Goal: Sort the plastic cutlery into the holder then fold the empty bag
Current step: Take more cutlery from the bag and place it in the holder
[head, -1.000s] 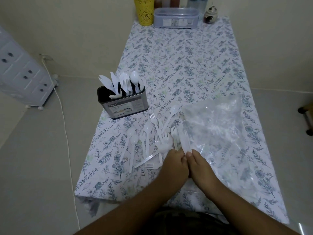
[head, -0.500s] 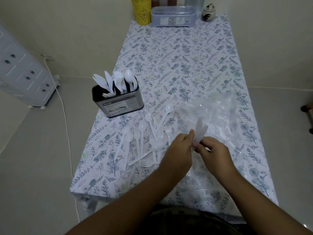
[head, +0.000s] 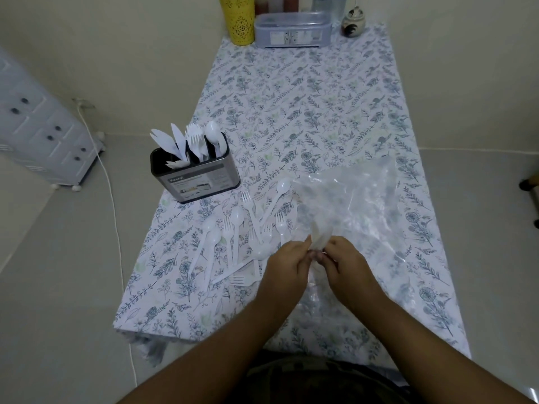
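Note:
My left hand (head: 287, 262) and my right hand (head: 344, 262) meet above the table's near part and together pinch a small bunch of white plastic knives (head: 320, 237), blades pointing up and away. Several loose white spoons and forks (head: 250, 228) lie on the floral tablecloth just left of my hands. The metal cutlery holder (head: 195, 173) stands further back on the left, with knives, forks and spoons upright in it. A clear plastic bag (head: 358, 211) lies flat and crumpled to the right, partly under my right hand.
At the table's far end stand a yellow cup (head: 237, 20), a grey lidded box (head: 293, 30) and a small ceramic jar (head: 353, 23). A white drawer unit (head: 40, 126) and a white cable (head: 113, 205) are on the floor to the left.
Both hands rose from the table with the knives and now hold them upright between them. The camera view shifted slightly; the loose cutlery and bag stayed put.

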A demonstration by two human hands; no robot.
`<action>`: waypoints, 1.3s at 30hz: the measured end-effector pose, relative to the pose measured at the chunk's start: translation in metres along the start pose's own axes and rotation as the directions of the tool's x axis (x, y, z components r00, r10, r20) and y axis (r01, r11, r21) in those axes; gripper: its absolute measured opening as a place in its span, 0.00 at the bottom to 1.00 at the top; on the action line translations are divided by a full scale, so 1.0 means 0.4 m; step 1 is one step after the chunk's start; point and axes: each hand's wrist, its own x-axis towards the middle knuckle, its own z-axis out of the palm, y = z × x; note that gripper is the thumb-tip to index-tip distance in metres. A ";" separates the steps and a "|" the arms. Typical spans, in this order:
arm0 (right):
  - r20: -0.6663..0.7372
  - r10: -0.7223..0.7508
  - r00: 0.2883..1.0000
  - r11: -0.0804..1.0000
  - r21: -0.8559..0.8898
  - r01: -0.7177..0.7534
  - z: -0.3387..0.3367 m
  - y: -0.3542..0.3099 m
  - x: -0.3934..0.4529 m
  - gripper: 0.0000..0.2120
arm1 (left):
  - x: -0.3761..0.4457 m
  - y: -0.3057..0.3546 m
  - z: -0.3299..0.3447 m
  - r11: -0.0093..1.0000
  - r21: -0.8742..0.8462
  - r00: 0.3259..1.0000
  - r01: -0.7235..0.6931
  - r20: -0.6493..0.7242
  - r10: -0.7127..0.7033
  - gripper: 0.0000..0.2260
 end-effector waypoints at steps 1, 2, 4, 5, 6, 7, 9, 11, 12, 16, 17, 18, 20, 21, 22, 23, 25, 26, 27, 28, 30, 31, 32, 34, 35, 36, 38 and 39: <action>0.018 0.005 1.000 1.000 -0.003 -0.005 0.008 0.006 -0.008 0.08 | -0.008 -0.005 0.001 0.999 -0.024 1.000 0.023 -0.015 -0.023 0.07; 0.030 0.012 0.999 1.000 -0.007 -0.012 0.015 0.010 -0.014 0.08 | -0.016 -0.008 0.002 0.997 -0.051 0.998 0.064 -0.020 -0.065 0.06; 0.039 0.017 0.999 1.000 -0.014 -0.016 0.018 0.011 -0.014 0.06 | -0.024 -0.011 0.002 0.980 -0.113 0.986 0.166 0.008 -0.166 0.05; 0.042 0.016 0.999 1.000 -0.015 -0.016 0.014 0.007 -0.004 0.06 | -0.021 -0.011 -0.004 0.972 -0.134 0.981 0.195 0.019 -0.194 0.06; 0.049 0.014 0.999 1.000 -0.009 -0.013 0.005 -0.002 0.013 0.06 | -0.015 -0.008 -0.016 0.966 -0.154 0.978 0.207 0.018 -0.207 0.06; 0.061 0.009 0.998 1.000 0.004 -0.009 -0.007 -0.019 0.031 0.06 | -0.006 -0.003 -0.037 0.960 -0.181 0.976 0.214 0.010 -0.216 0.06; 0.058 -0.036 0.998 0.999 0.033 0.034 -0.032 -0.078 0.079 0.05 | 0.021 0.014 -0.103 0.947 -0.247 0.976 0.207 -0.021 -0.219 0.06; 0.035 -0.071 0.997 0.993 0.093 0.067 -0.046 -0.161 0.137 0.09 | 0.057 0.028 -0.187 0.945 -0.280 0.976 0.171 -0.083 -0.201 0.05; 0.032 -0.076 0.997 0.985 0.156 0.070 -0.047 -0.210 0.169 0.11 | 0.077 0.032 -0.234 0.945 -0.291 0.973 0.151 -0.126 -0.194 0.05; 0.026 -0.126 0.992 0.940 0.322 0.111 -0.011 -0.399 0.304 0.11 | 0.149 0.024 -0.442 0.932 -0.343 0.941 0.119 -0.262 -0.217 0.11; 0.022 -0.160 0.987 0.936 0.320 0.144 0.005 -0.440 0.336 0.10 | 0.162 0.016 -0.495 0.939 -0.329 0.938 0.102 -0.283 -0.201 0.11; 0.023 -0.194 0.981 0.932 0.316 0.177 0.021 -0.480 0.365 0.10 | 0.174 0.009 -0.546 0.944 -0.317 0.935 0.091 -0.298 -0.190 0.10; 0.028 -0.233 0.972 0.925 0.315 0.212 0.056 -0.554 0.428 0.10 | 0.201 -0.011 -0.639 0.948 -0.308 0.925 0.073 -0.334 -0.180 0.08; 0.030 -0.236 0.971 0.924 0.317 0.215 0.073 -0.589 0.461 0.10 | 0.219 -0.025 -0.681 0.950 -0.304 0.919 0.070 -0.351 -0.180 0.09; 0.033 -0.232 0.972 0.924 0.320 0.210 0.089 -0.620 0.493 0.10 | 0.238 -0.042 -0.718 0.951 -0.300 0.915 0.071 -0.360 -0.182 0.10; 0.042 -0.223 0.974 0.925 0.324 0.198 0.107 -0.647 0.525 0.10 | 0.258 -0.064 -0.749 0.952 -0.299 0.913 0.073 -0.363 -0.184 0.10; 0.066 -0.200 0.978 0.933 0.318 0.170 0.144 -0.686 0.580 0.09 | 0.292 -0.116 -0.791 0.958 -0.279 0.909 0.065 -0.379 -0.172 0.09; 0.071 -0.190 0.979 0.943 0.291 0.162 0.166 -0.695 0.604 0.08 | 0.305 -0.143 -0.802 0.959 -0.276 0.904 0.062 -0.392 -0.171 0.09; 0.077 -0.181 0.980 0.955 0.251 0.156 0.186 -0.698 0.622 0.08 | 0.315 -0.171 -0.806 0.957 -0.284 0.897 0.064 -0.405 -0.180 0.10; 0.085 -0.170 0.982 0.968 0.202 0.150 0.204 -0.697 0.634 0.07 | 0.322 -0.197 -0.806 0.953 -0.295 0.892 0.067 -0.411 -0.190 0.10; 0.094 -0.140 0.986 0.986 0.108 0.130 0.238 -0.684 0.649 0.05 | 0.330 -0.249 -0.793 0.948 -0.308 0.893 0.076 -0.403 -0.202 0.09; 0.100 -0.122 0.987 0.991 0.067 0.115 0.252 -0.676 0.651 0.04 | 0.331 -0.274 -0.784 0.947 -0.309 0.897 0.085 -0.391 -0.208 0.08; 0.110 -0.104 0.988 0.994 0.027 0.102 0.266 -0.665 0.652 0.04 | 0.331 -0.298 -0.772 0.946 -0.307 0.897 0.106 -0.381 -0.224 0.08; 0.150 -0.076 0.986 0.995 -0.060 0.086 0.292 -0.643 0.651 0.05 | 0.329 -0.338 -0.749 0.946 -0.287 0.897 0.147 -0.365 -0.250 0.09; 0.177 -0.069 0.982 0.991 -0.100 0.088 0.303 -0.634 0.651 0.06 | 0.326 -0.353 -0.737 0.953 -0.257 0.902 0.162 -0.352 -0.249 0.08; 0.195 -0.073 0.978 0.986 -0.132 0.099 0.314 -0.625 0.652 0.07 | 0.324 -0.361 -0.730 0.963 -0.208 0.912 0.173 -0.335 -0.237 0.08; 0.189 -0.081 0.979 0.976 -0.182 0.116 0.325 -0.612 0.655 0.09 | 0.320 -0.365 -0.727 0.984 -0.053 0.941 0.169 -0.290 -0.177 0.06; 0.168 -0.080 0.983 0.974 -0.197 0.113 0.324 -0.609 0.655 0.10 | 0.320 -0.362 -0.730 0.987 0.040 0.953 0.157 -0.267 -0.140 0.07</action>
